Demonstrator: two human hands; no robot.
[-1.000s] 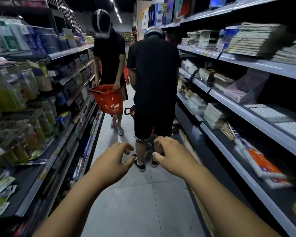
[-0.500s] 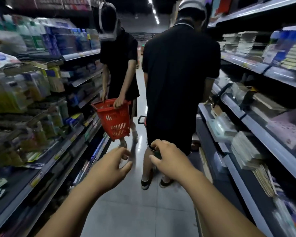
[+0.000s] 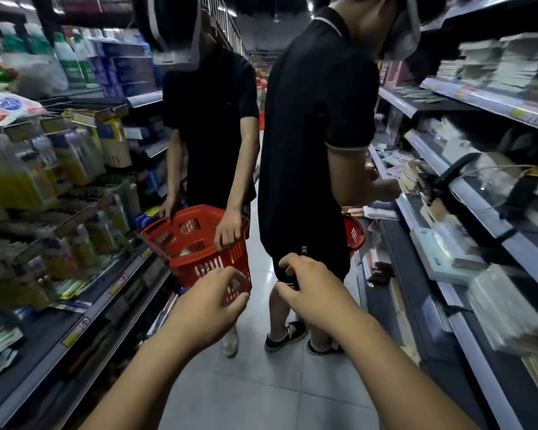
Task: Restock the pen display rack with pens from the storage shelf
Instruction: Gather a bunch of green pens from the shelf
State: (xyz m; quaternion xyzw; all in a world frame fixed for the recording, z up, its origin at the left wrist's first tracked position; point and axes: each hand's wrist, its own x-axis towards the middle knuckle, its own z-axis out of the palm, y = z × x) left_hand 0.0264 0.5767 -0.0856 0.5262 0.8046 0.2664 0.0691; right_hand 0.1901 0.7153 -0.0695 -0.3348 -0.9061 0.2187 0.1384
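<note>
Both my arms reach forward over the aisle floor. My left hand [image 3: 210,301] hangs with loosely curled fingers and holds nothing. My right hand [image 3: 312,288] is beside it, fingers also loosely curled and empty. No pens and no pen display rack can be made out. The shelving on the right [image 3: 466,193] carries stacked notebooks and paper goods. The shelving on the left [image 3: 106,293] holds packaged goods, blurred.
Two people in black stand close ahead and fill the narrow aisle. The left one [image 3: 212,125] holds a red shopping basket [image 3: 199,243] just beyond my left hand. The right one [image 3: 311,135] reaches into the right shelf, a second red basket [image 3: 353,232] beside them.
The view has moved forward down the aisle. The two people and the red basket are much nearer. My hands keep the same loose pose in front of me.
</note>
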